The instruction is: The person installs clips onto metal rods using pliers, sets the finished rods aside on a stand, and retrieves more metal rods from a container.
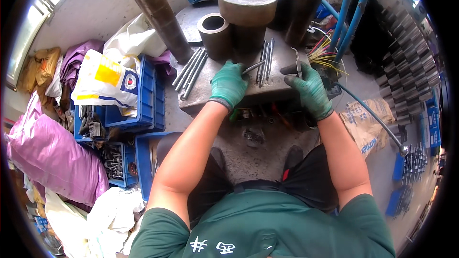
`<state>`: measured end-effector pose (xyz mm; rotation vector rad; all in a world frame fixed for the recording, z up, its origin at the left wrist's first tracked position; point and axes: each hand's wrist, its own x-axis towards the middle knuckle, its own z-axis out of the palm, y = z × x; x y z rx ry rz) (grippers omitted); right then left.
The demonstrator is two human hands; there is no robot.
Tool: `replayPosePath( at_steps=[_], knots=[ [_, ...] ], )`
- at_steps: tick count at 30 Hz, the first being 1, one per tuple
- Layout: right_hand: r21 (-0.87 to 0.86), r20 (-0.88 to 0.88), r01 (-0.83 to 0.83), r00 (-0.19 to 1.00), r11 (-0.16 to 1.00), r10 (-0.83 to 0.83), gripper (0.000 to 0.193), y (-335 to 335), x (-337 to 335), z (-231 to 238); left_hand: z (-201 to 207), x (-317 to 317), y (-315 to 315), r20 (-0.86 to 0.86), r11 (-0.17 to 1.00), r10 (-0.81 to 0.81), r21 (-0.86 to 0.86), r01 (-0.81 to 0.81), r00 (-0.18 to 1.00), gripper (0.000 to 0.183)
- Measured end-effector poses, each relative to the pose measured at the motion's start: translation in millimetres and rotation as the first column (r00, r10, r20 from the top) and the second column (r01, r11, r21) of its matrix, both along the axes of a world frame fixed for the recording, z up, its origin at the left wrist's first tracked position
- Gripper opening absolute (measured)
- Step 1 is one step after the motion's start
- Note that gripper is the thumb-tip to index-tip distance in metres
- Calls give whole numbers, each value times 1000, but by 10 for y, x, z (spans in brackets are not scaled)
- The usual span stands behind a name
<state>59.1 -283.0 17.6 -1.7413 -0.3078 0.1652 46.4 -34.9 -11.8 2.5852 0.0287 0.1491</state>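
Note:
Both hands wear green gloves with dark fingertips. My left hand (228, 85) is closed on a metal rod (253, 67), which sticks out to the right over the machine bed (282, 79). Several similar rods (191, 71) lie side by side to the left of that hand, and another bundle of rods (267, 62) lies between my hands. My right hand (310, 90) grips a slim metal tool with a bent tip (297, 62), tip upward, at the bed's right side. Its lower part is hidden in the glove. Beyond my left hand stands a thick hollow metal cylinder (213, 36).
A heavy round ram (247, 7) stands between two steel columns (155, 16). Blue hoses (342, 14) and loose coloured wires (325, 57) are on the right, with a ball-ended lever (377, 119). Blue crates (152, 100) and bags (57, 153) crowd the left.

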Motion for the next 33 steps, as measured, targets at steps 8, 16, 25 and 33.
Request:
replayPosePath(
  at_steps=[8, 16, 25, 33],
  knots=[
    [178, -338, 95, 941, 979, -29, 59, -146, -135, 137, -176, 114, 58, 53, 999, -38, -28, 39, 998, 39],
    [106, -316, -39, 946, 994, 71, 78, -149, -173, 224, -208, 198, 201, 91, 965, 23, -264, 2, 996, 31],
    [28, -251, -57, 966, 998, 62, 73, -130, -98, 95, -112, 193, 208, -49, 932, 23, -361, -40, 999, 36],
    [-419, 283, -1, 950, 908, 131, 64, -21, -112, 1, -119, 181, 287, -53, 942, 11, -336, -28, 999, 36]
  ],
)
